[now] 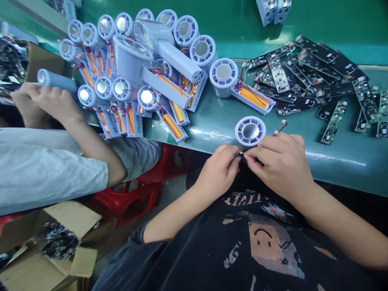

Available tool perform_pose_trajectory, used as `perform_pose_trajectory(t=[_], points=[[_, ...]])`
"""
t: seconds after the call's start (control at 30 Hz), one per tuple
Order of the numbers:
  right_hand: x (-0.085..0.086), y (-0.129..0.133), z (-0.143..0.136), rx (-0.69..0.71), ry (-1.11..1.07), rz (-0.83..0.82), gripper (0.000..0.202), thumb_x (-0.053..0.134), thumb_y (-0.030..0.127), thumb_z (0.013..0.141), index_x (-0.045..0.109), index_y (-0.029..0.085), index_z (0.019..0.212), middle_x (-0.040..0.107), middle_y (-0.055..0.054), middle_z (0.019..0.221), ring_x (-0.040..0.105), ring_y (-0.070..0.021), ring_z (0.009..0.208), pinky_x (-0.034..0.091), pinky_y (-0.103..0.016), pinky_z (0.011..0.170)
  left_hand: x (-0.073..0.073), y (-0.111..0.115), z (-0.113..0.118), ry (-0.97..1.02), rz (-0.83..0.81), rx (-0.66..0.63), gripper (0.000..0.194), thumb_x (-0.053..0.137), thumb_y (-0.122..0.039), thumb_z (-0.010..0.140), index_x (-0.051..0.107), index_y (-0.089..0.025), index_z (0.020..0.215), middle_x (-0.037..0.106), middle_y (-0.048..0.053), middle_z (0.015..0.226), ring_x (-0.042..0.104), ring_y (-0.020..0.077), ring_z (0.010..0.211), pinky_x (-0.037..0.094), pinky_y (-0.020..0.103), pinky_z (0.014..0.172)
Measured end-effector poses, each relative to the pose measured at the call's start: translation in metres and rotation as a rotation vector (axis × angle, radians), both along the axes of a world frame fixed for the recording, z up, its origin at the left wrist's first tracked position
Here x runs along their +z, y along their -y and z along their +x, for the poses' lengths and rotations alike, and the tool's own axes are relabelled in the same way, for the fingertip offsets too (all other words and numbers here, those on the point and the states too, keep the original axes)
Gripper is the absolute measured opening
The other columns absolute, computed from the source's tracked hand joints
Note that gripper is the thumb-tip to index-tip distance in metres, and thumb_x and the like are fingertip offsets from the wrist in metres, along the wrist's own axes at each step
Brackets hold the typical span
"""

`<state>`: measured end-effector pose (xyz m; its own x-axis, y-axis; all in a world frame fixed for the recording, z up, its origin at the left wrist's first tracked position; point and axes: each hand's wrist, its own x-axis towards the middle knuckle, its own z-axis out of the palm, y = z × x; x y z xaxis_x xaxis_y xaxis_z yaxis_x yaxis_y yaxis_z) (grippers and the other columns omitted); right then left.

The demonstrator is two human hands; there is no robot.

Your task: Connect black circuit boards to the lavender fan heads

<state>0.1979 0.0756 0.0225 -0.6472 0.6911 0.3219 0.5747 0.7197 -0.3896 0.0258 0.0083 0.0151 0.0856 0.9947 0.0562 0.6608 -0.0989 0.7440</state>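
My left hand point(222, 167) pinches a small dark circuit board point(239, 153), most of it hidden by the fingers. Against its end, the thumb and fingertips of my right hand point(280, 163) close on a tiny pale piece that looks like a wire plug. Just beyond my fingers a round lavender fan head point(250, 131) lies face up, its silver centre showing. A red and black lead with a white connector point(280, 127) sticks up behind my right hand. Whatever hangs beneath my hands is hidden.
Loose circuit boards point(303, 76) are heaped at the right. One fan with an orange battery point(251, 97) lies ahead; many others point(133, 72) crowd the left. A co-worker's hands point(51, 101) are by a lavender cylinder point(57, 80). Below stand a red stool point(130, 198) and an open carton point(69, 218).
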Motion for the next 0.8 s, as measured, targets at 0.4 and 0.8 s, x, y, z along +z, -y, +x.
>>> perform_pose_trajectory(t=[0.4, 0.8], points=[[0.003, 0.001, -0.001, 0.029, 0.116, -0.052, 0.033, 0.052, 0.02, 0.1, 0.059, 0.022, 0.068, 0.06, -0.005, 0.074, 0.051, -0.0229, 0.078, 0.03, -0.041, 0.07, 0.002, -0.002, 0.001, -0.04, -0.054, -0.005, 0.029, 0.048, -0.008, 0.096, 0.063, -0.016, 0.119, 0.071, 0.007, 0.104, 0.066, 0.0183, 0.097, 0.054, 0.033, 0.087], [-0.001, 0.0, 0.003, -0.008, 0.038, -0.005, 0.028, 0.058, 0.026, 0.1, 0.065, 0.023, 0.073, 0.063, -0.002, 0.075, 0.055, -0.021, 0.079, 0.035, -0.039, 0.072, 0.0, 0.0, 0.009, 0.031, -0.03, 0.031, 0.02, 0.047, -0.012, 0.098, 0.064, -0.016, 0.107, 0.067, 0.001, 0.077, 0.066, 0.0178, 0.085, 0.056, 0.034, 0.085]])
